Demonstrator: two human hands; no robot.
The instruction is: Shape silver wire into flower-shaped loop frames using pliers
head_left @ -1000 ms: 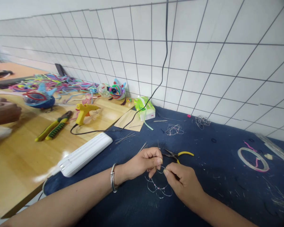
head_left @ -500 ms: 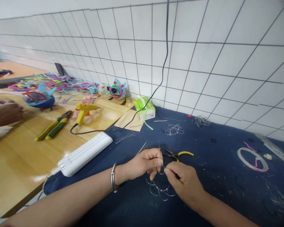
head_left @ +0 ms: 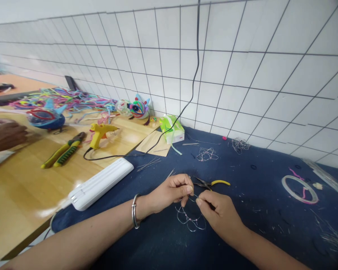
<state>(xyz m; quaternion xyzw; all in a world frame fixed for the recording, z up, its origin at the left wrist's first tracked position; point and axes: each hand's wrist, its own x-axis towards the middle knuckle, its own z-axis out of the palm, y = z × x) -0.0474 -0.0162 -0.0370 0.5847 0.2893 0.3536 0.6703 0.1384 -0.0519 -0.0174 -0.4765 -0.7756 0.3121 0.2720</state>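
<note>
A thin silver wire piece [head_left: 192, 224] with looped petals and small pink beads hangs below my fingers, over the dark blue cloth [head_left: 157, 243]. My left hand [head_left: 177, 190], with a silver bangle [head_left: 134, 212] on its wrist, pinches the wire's upper part between thumb and fingers. Close beside it, my right hand [head_left: 218, 210] pinches the same wire between thumb and index finger. A short arc of wire shows between the two grips. Just behind the hands lie needle-nose pliers [head_left: 220, 182] with yellow handles, partly hidden by my fingers.
On the left wooden board [head_left: 109, 135] are a yellow glue gun [head_left: 98, 135], cutters [head_left: 63, 150] and another person's hand [head_left: 7, 135]. A white power bank [head_left: 101, 183] lies nearer. Wire coils [head_left: 207, 154], a tissue pack [head_left: 171, 129] and a ring-shaped spool [head_left: 284, 183] lie around.
The hanging wire loops have risen slightly and turned a little. Both hands keep their pinch, with the right hand shifted up very slightly.
</note>
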